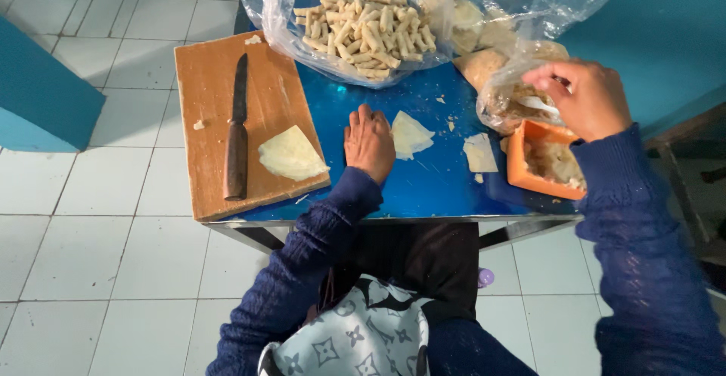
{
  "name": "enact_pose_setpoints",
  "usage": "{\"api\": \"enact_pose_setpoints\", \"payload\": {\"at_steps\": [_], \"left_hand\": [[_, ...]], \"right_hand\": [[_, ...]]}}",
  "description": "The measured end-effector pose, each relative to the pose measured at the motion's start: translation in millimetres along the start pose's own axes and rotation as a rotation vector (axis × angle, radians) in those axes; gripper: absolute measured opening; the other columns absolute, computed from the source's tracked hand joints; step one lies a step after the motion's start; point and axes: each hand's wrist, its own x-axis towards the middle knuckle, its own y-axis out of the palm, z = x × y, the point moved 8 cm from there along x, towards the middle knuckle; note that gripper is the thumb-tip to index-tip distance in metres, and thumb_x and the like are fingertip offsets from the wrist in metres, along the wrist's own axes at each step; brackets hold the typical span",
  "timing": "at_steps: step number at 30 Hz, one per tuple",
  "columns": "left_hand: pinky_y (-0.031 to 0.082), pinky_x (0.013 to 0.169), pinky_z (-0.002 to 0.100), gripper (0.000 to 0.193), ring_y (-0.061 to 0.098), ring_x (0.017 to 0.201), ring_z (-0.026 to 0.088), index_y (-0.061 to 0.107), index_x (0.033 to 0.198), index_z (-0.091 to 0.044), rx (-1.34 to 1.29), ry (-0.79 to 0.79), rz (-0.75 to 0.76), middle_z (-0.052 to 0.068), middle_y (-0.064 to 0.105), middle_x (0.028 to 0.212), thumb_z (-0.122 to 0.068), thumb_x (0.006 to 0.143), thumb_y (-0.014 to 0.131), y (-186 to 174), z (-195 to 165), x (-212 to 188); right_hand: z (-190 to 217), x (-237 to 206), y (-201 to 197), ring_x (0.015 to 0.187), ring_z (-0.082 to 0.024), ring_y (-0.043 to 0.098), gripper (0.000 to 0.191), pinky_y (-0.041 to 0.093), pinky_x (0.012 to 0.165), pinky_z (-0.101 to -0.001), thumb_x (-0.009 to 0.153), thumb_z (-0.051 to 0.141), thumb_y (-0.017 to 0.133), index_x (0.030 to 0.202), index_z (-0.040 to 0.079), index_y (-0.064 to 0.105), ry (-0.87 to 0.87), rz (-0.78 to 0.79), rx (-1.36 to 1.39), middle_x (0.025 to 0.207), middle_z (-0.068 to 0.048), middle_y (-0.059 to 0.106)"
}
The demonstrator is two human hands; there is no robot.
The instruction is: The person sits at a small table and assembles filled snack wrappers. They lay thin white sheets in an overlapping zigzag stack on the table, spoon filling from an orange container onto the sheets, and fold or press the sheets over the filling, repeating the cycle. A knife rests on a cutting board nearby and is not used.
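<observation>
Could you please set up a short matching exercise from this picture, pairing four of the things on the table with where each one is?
Things:
1. knife
2. rolled pieces
3. left hand
4. white spoon

Places:
A. in the right hand, over the orange container
B. flat on the blue table, beside a thin wrapper sheet
C. piled in an open clear plastic bag
D. lying on the wooden cutting board

Pairs: 1-D, 2-C, 3-B, 4-A
</observation>
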Motion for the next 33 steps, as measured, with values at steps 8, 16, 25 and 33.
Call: {"api": "enact_pose_setpoints", "payload": {"at_steps": [8, 16, 25, 33], "left_hand": [[0.052, 0.064, 0.045, 0.012, 0.068, 0.076, 0.039, 0.054, 0.098, 0.000, -0.518, 0.066, 0.039, 0.017, 0.067, 0.081, -0.003, 0.088, 0.060, 1.0, -21.7, 9.9], [0.055, 0.072, 0.038, 0.021, 0.070, 0.086, 0.032, 0.055, 0.106, -0.001, -0.965, -0.053, 0.202, 0.017, 0.067, 0.093, 0.003, 0.089, 0.066, 7.0, -20.8, -24.9], [0.054, 0.072, 0.050, 0.037, 0.069, 0.090, 0.043, 0.051, 0.118, -0.005, -0.407, -0.075, 0.103, 0.019, 0.073, 0.108, 0.002, 0.085, 0.066, -30.0, -6.7, -70.2], [0.053, 0.074, 0.046, 0.054, 0.064, 0.092, 0.041, 0.049, 0.128, 0.003, -0.374, 0.027, -0.001, 0.022, 0.058, 0.118, 0.005, 0.078, 0.069, -49.5, -14.4, -80.9]], "right_hand": [[-42.0, -2.1, 32.5, 0.093, -0.033, 0.067, 0.009, 0.051, 0.085, -0.0454, 0.092, 0.024, 0.075, 0.098, 0.023, 0.081, 0.051, 0.008, -0.549, 0.093, -0.009, 0.077], [-26.4, -4.7, 24.3, 0.097, -0.030, 0.067, 0.014, 0.045, 0.090, -0.0450, 0.100, 0.020, 0.069, 0.092, 0.025, 0.080, 0.020, -0.011, -0.566, 0.090, -0.005, 0.077], [-42.3, 3.9, 39.5, 0.079, -0.030, 0.072, 0.016, 0.055, 0.074, -0.0414, 0.098, 0.022, 0.068, 0.104, 0.014, 0.082, 0.067, 0.118, -0.103, 0.091, -0.012, 0.076], [-82.2, -15.1, 14.1, 0.080, -0.016, 0.071, 0.018, 0.053, 0.072, -0.0322, 0.103, 0.020, 0.068, 0.110, 0.009, 0.080, 0.090, 0.032, 0.050, 0.096, -0.007, 0.077]]}}
